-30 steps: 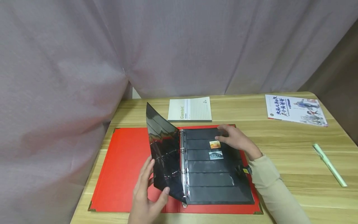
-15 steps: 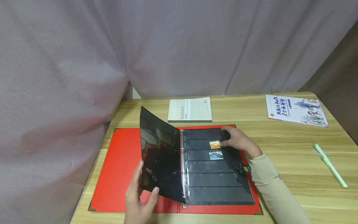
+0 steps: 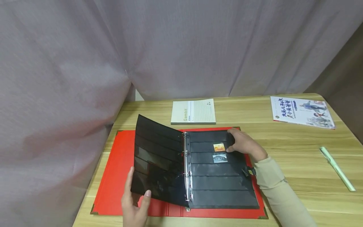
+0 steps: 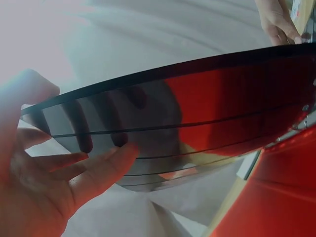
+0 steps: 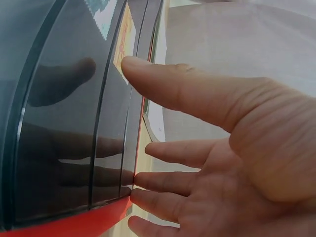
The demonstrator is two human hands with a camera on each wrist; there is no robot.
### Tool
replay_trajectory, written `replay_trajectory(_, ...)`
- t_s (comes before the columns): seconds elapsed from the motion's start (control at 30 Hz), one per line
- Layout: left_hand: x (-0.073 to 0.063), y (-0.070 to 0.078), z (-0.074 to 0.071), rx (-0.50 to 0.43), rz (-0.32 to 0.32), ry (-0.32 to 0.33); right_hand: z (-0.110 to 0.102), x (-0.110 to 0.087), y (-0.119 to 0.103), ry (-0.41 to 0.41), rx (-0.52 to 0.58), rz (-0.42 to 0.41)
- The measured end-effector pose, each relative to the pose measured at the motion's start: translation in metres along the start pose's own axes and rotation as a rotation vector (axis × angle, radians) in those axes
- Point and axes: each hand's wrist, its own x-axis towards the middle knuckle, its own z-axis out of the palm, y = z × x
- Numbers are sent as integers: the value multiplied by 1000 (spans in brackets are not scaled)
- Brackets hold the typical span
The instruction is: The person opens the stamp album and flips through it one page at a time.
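Note:
A red ring binder [image 3: 113, 176] lies spread open with black stamp pages on its rings. My left hand [image 3: 134, 201] holds the lower outer corner of a raised black page [image 3: 158, 157], thumb on one side and fingers on the other. The left wrist view shows the fingers [image 4: 98, 173] along its glossy face. My right hand [image 3: 244, 143] rests at the upper right of the flat black page [image 3: 218, 181], fingers extended at its edge. Beside the thumb is an orange stamp [image 3: 219, 147] in a pocket strip; below it sits a grey-blue stamp [image 3: 220, 158].
A Gambit notepad [image 3: 193, 111] lies behind the binder. At the back right is a white illustrated booklet [image 3: 302, 112], with a pale green pen [image 3: 337, 168] nearer on the wooden table [image 3: 295, 145]. A grey curtain [image 3: 181, 47] hangs behind.
My left hand has moved left, lowering the raised page toward the left cover. My right hand has shifted slightly right, its thumb now beside the orange stamp.

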Motion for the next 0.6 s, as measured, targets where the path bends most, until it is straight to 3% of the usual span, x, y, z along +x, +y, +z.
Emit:
replay_trajectory(0.23, -5, -5, -1, -97, -14, 66, 1, 0, -2, -20, -50, 29)
replay_trajectory(0.4, -8, -6, -2, -230, -100, 142, 1, -1, -2, -32, -58, 32)
replay_trajectory(0.5, -9, -6, -2, -249, -164, 204, 0, -2, -1, -36, -56, 36)
replay_trajectory(0.6, -9, -9, -5, -225, -175, 212, 0, -2, -1, -36, -55, 41)
